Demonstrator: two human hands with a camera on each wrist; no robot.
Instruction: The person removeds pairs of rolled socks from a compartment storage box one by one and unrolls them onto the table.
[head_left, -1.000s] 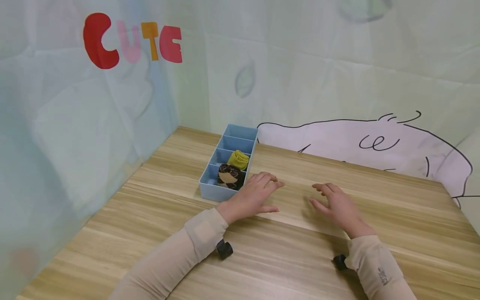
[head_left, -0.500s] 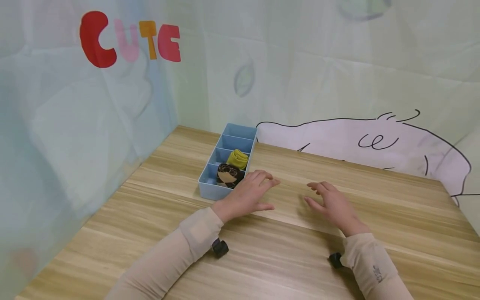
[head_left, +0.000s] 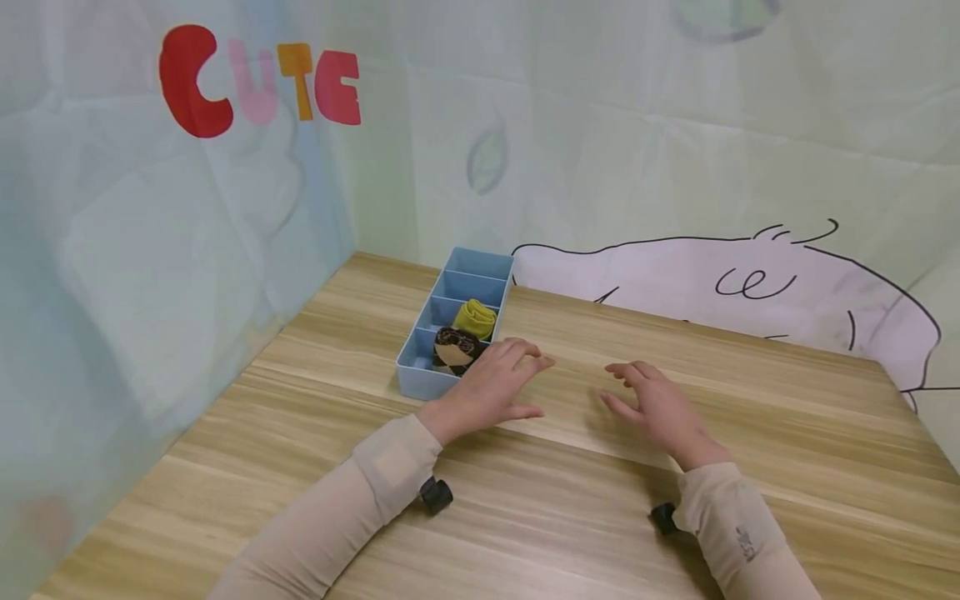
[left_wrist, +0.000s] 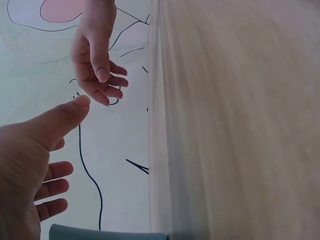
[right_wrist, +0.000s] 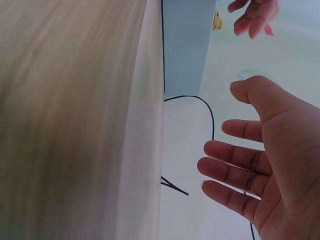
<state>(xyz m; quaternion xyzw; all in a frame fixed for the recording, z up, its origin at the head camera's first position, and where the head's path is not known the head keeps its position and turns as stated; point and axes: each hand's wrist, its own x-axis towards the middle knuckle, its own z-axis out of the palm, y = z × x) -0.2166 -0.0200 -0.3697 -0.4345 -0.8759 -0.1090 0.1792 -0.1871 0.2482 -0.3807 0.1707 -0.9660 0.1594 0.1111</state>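
Compared with a second ago, both hands have shifted slightly left; the left hand now hides more of the black-and-tan patterned fabric roll. It and the right hand are released, fingers loosely bent, a gap between them. The roll sits in the nearest compartment of a light-blue, plastic-looking oblong box, a mustard-yellow folded fabric roll in the next, near the far-left corner of the wood-grained worktop. Only the right wrist view shows the box's smooth long side, the yellow roll rising above its rim.
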